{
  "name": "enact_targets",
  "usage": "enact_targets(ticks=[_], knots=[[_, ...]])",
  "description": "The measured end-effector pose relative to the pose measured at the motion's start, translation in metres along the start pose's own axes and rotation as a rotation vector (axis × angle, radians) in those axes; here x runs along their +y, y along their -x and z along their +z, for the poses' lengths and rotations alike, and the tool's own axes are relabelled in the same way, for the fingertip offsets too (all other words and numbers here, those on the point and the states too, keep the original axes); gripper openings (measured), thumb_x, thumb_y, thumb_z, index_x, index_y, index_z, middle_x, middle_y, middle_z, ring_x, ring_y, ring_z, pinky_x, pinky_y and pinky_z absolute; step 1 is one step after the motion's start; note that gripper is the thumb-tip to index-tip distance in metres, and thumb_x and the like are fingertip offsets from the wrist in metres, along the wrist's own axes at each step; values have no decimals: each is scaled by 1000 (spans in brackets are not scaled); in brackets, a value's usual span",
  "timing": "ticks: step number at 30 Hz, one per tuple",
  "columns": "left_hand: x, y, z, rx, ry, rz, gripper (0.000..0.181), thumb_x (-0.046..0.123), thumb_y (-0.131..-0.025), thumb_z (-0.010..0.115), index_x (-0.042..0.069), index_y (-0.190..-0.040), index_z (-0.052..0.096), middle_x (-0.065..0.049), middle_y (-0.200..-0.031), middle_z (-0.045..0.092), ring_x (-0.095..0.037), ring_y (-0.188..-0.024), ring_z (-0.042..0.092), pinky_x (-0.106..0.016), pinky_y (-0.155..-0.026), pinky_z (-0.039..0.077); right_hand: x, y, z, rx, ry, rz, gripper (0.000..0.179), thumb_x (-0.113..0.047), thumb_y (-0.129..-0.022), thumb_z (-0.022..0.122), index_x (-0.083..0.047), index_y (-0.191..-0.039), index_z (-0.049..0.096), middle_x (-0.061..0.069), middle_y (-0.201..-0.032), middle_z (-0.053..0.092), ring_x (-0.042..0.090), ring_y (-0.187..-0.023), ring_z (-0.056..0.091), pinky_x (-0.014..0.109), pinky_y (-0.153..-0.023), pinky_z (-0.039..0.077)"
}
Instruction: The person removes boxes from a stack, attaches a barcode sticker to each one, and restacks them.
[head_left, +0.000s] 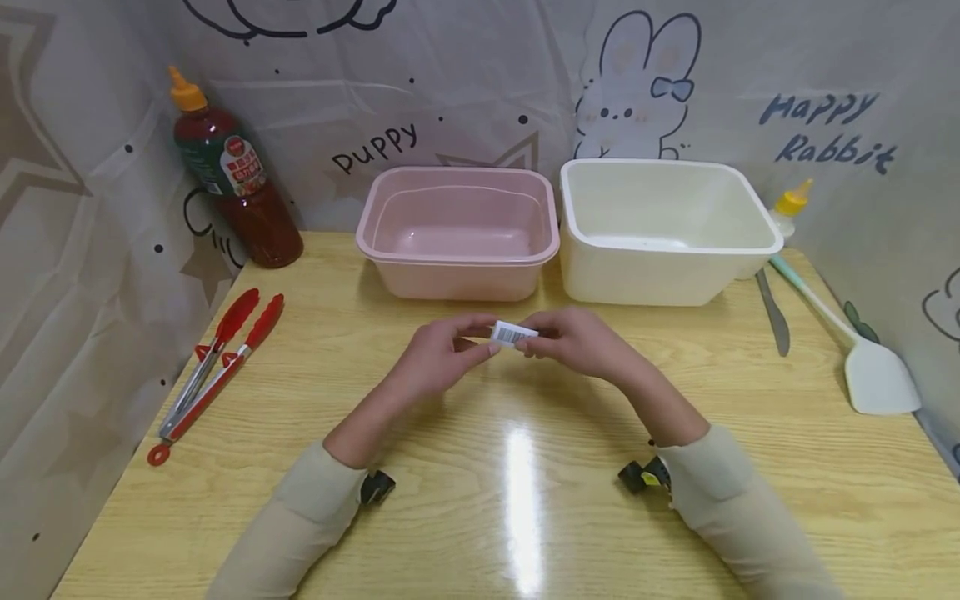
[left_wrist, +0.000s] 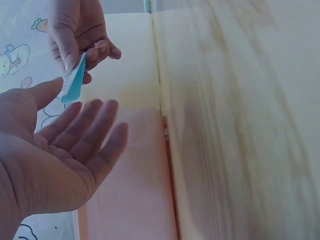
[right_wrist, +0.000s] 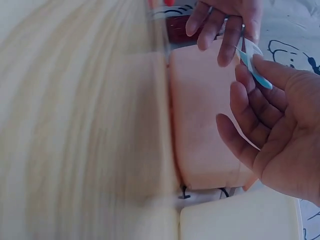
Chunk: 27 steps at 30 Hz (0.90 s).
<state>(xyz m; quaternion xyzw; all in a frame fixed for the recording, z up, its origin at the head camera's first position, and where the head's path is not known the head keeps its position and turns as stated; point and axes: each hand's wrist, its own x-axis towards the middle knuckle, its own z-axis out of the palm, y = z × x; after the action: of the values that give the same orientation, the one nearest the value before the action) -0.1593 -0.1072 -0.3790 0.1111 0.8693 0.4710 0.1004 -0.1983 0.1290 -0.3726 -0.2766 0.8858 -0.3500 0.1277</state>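
A small, thin piece with a white barcode face (head_left: pixel 512 334) is held up over the table between both hands. Its other side shows teal (left_wrist: pixel 76 86) in the left wrist view. My right hand (head_left: pixel 581 340) pinches one end between thumb and curled fingers. At the opposite end, the thumb and index fingertip of my left hand (head_left: pixel 438 354) hold the edges. The other left fingers (left_wrist: pixel 92 132) extend loosely beneath. What kind of item the piece is cannot be made out.
A pink basin (head_left: pixel 457 279) and a white bin (head_left: pixel 637 279) stand behind the hands. To the left are a red sauce bottle (head_left: pixel 258 218) and red tongs (head_left: pixel 213 375). On the right lie a knife (head_left: pixel 774 317) and a white spatula (head_left: pixel 881 379), near a yellow-capped bottle (head_left: pixel 792 202).
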Motion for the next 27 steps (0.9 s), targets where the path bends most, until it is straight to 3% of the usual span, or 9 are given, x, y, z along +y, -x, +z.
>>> enact_targets(ticks=[6,13,19,27], knots=[[2,-2,1,38,124,-32,34,22,-95,73,10,-127,70,-7,-111,77,-19,-95,74,-35,-86,60,-5,-4,0,-55,-83,18,19,-31,-98,68,-15,-102,77,6,-86,74,20,-77,65,32,-66,51],[0,-2,-1,41,247,-53,27,13,-96,70,2,-120,72,-14,-107,78,-19,-79,76,-47,-88,60,-4,-7,4,-59,-165,55,20,-28,-98,67,-12,-106,77,0,-86,73,18,-77,66,31,-69,52],[-1,-3,-4,45,300,-90,25,13,-95,71,-1,-116,73,-17,-105,77,-17,-73,74,-49,-86,60,-4,-9,6,2,-193,50,17,-24,-100,66,-13,-106,77,2,-86,73,28,-79,64,27,-64,47],[-4,-3,-2,47,303,-113,19,14,-96,71,-1,-107,74,-18,-105,76,-15,-68,73,-48,-81,62,-2,-9,10,48,-228,61,20,-25,-99,67,-12,-111,77,4,-93,74,18,-79,63,28,-65,49]])
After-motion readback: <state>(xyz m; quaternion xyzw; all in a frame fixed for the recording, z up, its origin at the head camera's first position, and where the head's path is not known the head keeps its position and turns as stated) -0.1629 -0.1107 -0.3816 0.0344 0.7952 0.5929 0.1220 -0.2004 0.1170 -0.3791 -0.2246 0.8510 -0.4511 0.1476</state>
